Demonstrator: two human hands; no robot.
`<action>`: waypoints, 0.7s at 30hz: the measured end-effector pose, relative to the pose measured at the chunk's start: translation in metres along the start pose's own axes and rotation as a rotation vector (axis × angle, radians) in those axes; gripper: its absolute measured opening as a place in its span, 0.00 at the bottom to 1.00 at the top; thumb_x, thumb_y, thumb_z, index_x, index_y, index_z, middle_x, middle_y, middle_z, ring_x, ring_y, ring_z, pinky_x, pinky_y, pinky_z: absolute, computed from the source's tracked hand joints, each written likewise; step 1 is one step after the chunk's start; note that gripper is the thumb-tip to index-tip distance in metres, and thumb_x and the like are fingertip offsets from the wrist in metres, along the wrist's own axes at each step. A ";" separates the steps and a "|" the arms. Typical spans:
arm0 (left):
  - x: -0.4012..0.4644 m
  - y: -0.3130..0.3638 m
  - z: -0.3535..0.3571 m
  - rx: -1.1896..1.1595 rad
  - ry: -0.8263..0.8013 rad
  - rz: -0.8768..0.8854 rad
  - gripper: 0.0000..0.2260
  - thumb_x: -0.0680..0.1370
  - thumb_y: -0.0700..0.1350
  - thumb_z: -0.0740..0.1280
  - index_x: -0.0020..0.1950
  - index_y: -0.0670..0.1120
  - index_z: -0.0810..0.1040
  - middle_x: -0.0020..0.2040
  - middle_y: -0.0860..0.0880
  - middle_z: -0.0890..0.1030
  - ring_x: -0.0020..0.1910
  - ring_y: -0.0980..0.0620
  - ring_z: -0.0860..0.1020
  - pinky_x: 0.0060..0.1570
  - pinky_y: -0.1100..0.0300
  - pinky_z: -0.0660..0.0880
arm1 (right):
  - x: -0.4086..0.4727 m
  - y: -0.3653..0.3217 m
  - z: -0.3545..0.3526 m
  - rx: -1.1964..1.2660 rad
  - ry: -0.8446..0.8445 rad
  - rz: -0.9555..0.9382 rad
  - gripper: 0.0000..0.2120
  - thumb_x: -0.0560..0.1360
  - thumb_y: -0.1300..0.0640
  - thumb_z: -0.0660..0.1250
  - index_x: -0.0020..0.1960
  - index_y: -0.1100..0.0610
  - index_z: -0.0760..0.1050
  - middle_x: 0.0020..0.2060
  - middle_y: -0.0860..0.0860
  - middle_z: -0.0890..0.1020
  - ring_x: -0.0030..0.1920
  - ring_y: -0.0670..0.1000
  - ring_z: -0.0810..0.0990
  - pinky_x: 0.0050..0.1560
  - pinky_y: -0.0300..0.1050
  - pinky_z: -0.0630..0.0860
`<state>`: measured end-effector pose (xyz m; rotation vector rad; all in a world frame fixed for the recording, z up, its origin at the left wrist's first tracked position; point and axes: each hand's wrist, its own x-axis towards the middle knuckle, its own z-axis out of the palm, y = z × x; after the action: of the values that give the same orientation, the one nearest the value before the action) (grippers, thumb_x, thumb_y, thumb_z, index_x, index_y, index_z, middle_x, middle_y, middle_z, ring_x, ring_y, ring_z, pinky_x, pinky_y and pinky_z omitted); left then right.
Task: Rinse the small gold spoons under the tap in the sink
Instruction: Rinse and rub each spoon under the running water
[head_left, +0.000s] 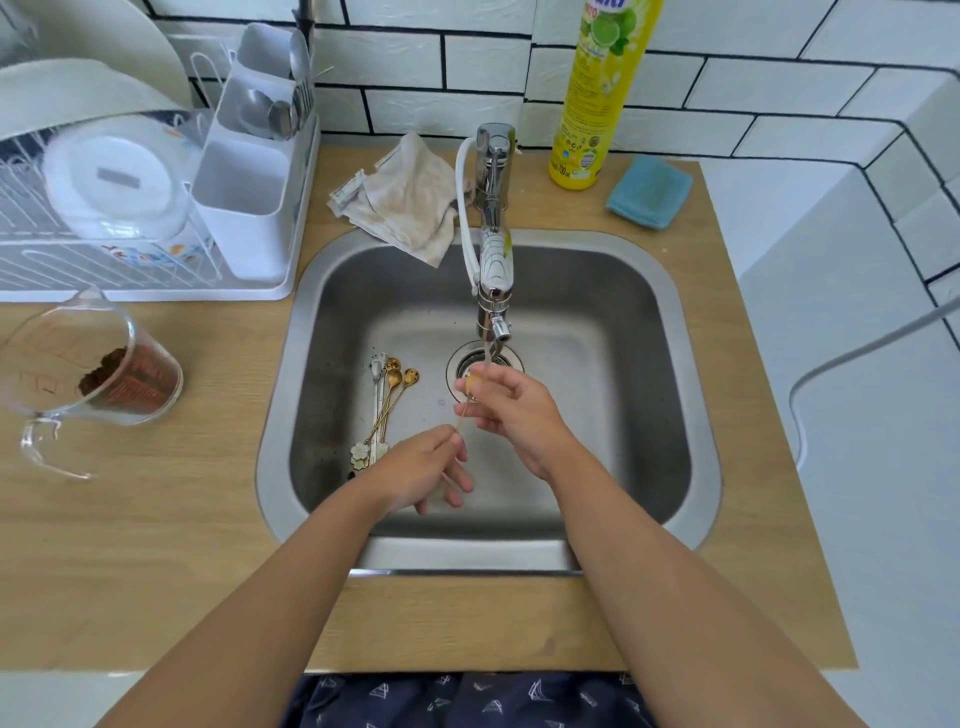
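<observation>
gold spoon (464, 405) pinched between both hands (under tap (493, 270)), others lying left

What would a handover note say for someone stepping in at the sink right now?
Left hand: pinches the handle end of one gold spoon.
Right hand: fingers hold the same spoon near its bowl, under the tap's stream, above the drain.
Other spoons: lying in a bunch on the sink floor, left of the drain, bowls still speckled.
Done: one spoon mid-rinse.
Left: finish it, set it aside, probably in the drying rack, then rinse the bunch.
</observation>
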<state>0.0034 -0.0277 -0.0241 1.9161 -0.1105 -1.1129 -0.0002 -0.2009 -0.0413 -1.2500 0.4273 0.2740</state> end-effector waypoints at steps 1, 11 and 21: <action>0.000 -0.001 0.001 0.016 -0.005 -0.002 0.14 0.86 0.51 0.52 0.53 0.46 0.74 0.46 0.46 0.84 0.42 0.47 0.86 0.25 0.61 0.73 | -0.001 0.000 0.000 -0.006 -0.008 -0.007 0.11 0.80 0.56 0.71 0.61 0.49 0.78 0.52 0.49 0.89 0.50 0.51 0.89 0.45 0.37 0.81; 0.002 -0.002 0.000 -0.025 0.030 0.116 0.08 0.85 0.47 0.57 0.51 0.46 0.73 0.38 0.45 0.79 0.38 0.47 0.85 0.29 0.59 0.78 | 0.001 0.001 -0.003 -0.072 0.027 -0.069 0.09 0.76 0.55 0.77 0.55 0.53 0.82 0.47 0.48 0.89 0.45 0.49 0.88 0.40 0.37 0.76; 0.001 -0.004 0.001 0.027 0.014 0.130 0.12 0.86 0.45 0.53 0.50 0.45 0.74 0.36 0.48 0.77 0.38 0.46 0.86 0.24 0.61 0.75 | 0.002 0.006 0.001 -0.189 0.028 -0.089 0.08 0.80 0.59 0.71 0.57 0.50 0.82 0.43 0.47 0.88 0.44 0.46 0.87 0.41 0.34 0.78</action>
<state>0.0018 -0.0269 -0.0281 1.9115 -0.2396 -1.0153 -0.0006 -0.1985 -0.0472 -1.4555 0.3745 0.2248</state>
